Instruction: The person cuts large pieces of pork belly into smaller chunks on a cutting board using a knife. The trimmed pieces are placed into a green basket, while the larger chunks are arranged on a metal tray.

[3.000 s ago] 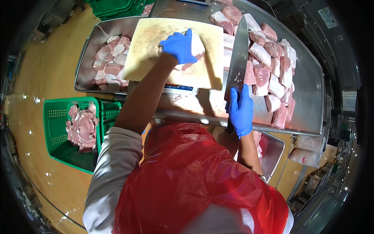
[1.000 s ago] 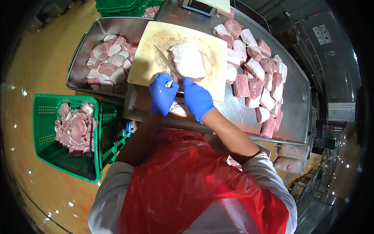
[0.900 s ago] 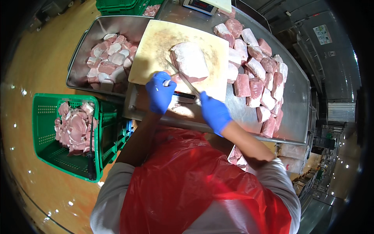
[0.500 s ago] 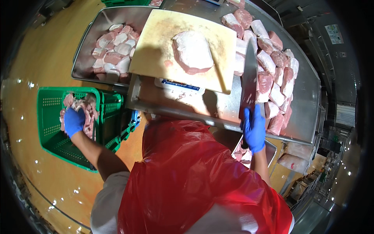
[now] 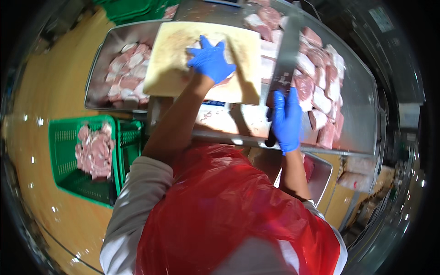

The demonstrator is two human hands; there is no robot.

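Note:
My left hand, in a blue glove, lies with spread fingers on a slab of pale, fatty meat, hiding most of it. Under the slab is a cream cutting board. In my right hand, also gloved in blue, is a large knife gripped by its dark handle. Its long, broad blade points away from me, just right of the board and over the edge of the meat pile. A pile of pink and white meat pieces covers the steel table on that side.
Left of the board stands a steel tub of meat chunks. Below it, a green crate holds a heap of trimmings. Part of a blue-marked device shows under the board's near edge. A steel container sits below the table's near edge.
My left hand has left the crate's trimmings and moved up and right onto the slab. The knife in my right hand has shifted slightly left. The whole view has shifted a little.

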